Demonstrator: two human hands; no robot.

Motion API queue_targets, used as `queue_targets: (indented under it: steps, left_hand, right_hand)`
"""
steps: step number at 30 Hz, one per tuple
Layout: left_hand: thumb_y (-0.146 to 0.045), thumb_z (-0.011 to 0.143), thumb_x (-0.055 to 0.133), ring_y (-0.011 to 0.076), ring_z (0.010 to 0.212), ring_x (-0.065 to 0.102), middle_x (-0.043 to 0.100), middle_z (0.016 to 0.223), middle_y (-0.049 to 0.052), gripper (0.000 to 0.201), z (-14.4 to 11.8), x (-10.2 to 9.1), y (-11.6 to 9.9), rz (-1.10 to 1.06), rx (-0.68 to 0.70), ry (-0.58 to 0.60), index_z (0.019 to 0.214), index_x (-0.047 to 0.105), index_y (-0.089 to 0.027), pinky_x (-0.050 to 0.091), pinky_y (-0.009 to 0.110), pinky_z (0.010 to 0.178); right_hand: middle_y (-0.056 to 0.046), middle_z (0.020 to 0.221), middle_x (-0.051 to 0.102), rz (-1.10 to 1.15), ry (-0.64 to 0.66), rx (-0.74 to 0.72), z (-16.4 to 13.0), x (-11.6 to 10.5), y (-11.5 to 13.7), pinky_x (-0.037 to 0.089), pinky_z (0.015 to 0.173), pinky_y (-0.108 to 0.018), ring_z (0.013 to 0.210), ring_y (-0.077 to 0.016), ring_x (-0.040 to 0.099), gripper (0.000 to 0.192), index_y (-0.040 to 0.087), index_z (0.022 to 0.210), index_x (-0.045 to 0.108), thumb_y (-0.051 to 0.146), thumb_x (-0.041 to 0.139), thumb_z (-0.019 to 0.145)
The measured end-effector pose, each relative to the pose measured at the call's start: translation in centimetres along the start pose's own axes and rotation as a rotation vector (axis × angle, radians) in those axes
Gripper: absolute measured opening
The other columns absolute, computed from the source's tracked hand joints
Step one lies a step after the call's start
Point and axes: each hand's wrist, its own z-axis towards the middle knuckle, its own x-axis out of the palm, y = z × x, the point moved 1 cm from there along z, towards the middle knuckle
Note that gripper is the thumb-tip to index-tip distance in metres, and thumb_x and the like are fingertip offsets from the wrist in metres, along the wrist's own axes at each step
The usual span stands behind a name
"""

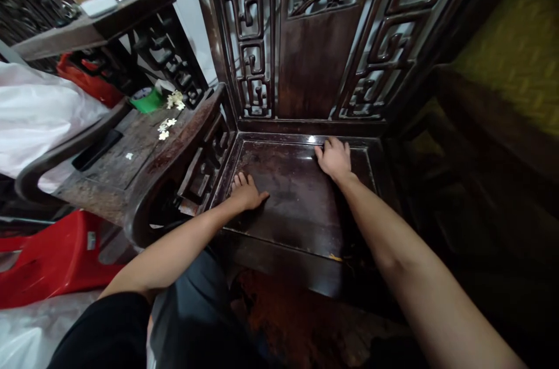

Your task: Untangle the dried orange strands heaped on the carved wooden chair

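Both of my hands rest on the seat (292,200) of a dark carved wooden chair. My left hand (248,191) lies palm down near the seat's left side, its thumb stretched out to the right. Towards the back edge, right of the middle, my right hand (334,157) touches the wood with its fingers spread a little. Whether anything thin lies under either palm is hidden. A small yellow scrap (335,258) sits at the seat's front edge. Behind rises the chair's back panel (314,60) with openwork carving on both sides.
To the left, a wooden side surface (111,165) holds a green tape roll (147,99), pale flowers (166,124) and a dark flat object (96,149). A curved armrest (166,165) stands between. A red plastic stool (52,264) and white plastic sheeting (43,119) lie further left.
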Motion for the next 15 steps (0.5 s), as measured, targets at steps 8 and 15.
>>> queue_targets:
  steps: [8,15]
  left_hand:
    - [-0.055,0.094,0.054,0.0213,0.153,0.029,0.025,0.167,0.014,0.082,-4.4,0.0,-2.7,-0.214,0.987,0.124,0.16,0.026,-0.014,0.024,0.031,0.125]
    - [-0.038,0.095,0.056,0.0271,0.151,0.033,0.032,0.163,0.018,0.067,-2.6,-0.3,-2.1,-0.048,0.855,-0.021,0.153,0.038,-0.011,0.028,0.041,0.124]
  right_hand:
    - [-0.017,0.168,0.02,0.049,0.171,-0.277,1.9,1.1,2.5,0.014,0.126,-0.042,0.154,-0.03,0.019,0.075,0.003,0.156,0.033,0.054,0.031,0.101]
    - [-0.018,0.166,0.024,0.009,0.282,-0.377,-1.0,0.5,3.8,0.011,0.127,-0.042,0.155,-0.0278,0.019,0.071,0.002,0.155,0.036,0.05,0.029,0.103]
